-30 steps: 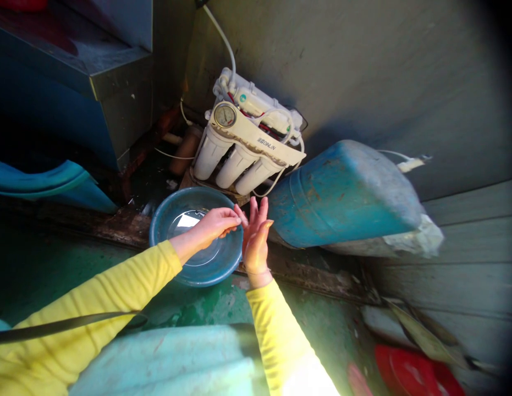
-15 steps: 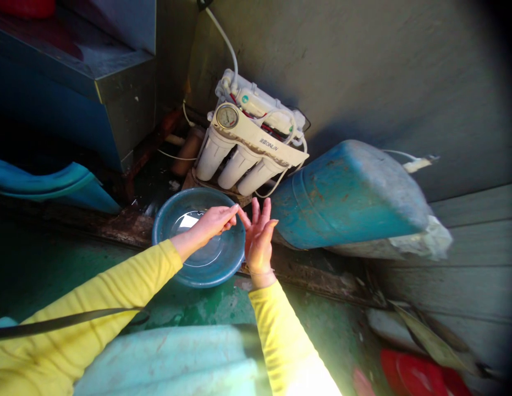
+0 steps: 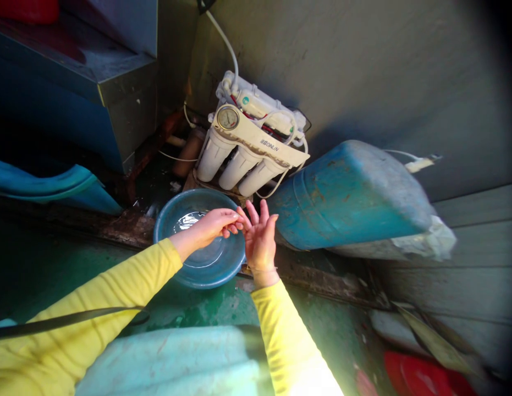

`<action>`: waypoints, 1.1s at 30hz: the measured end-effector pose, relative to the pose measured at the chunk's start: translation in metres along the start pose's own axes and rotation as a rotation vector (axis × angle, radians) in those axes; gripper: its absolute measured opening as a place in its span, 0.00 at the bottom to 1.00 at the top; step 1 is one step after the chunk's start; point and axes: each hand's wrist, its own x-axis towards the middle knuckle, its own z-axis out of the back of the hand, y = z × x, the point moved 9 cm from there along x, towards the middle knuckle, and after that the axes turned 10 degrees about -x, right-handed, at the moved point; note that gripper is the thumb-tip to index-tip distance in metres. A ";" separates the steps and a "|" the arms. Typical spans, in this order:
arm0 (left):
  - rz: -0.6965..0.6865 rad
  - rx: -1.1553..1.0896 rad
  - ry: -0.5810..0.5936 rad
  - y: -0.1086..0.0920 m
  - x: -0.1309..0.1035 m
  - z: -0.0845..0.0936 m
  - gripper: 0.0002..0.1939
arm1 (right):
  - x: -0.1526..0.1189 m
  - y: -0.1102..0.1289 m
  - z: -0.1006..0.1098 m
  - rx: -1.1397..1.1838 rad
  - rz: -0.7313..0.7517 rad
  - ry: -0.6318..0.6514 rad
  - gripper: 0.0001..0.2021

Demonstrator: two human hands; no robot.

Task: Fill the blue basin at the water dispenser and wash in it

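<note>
Basin (image 3: 214, 279) — below left hand (image 3: 216, 225) | left: curled, pinching right hand (image 3: 260, 242) by one finger | right: spread wide, near basin

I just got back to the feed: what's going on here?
A person's left hand seems to pinch at their open right hand, whose palm faces the camera. No other object shows in either hand. The left is over a basin that seems to hold water; a filter and barrel stand nearby.
</note>
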 end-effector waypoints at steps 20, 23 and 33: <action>0.219 -0.323 -0.065 0.012 -0.001 0.006 0.12 | 0.012 -0.007 0.012 -0.511 0.010 0.131 0.13; 0.234 -0.313 -0.083 0.011 -0.001 0.011 0.12 | 0.013 -0.014 0.012 -0.472 -0.030 0.154 0.13; 0.257 -0.320 -0.057 0.016 0.002 0.013 0.13 | 0.014 -0.026 0.018 -0.357 -0.114 0.145 0.10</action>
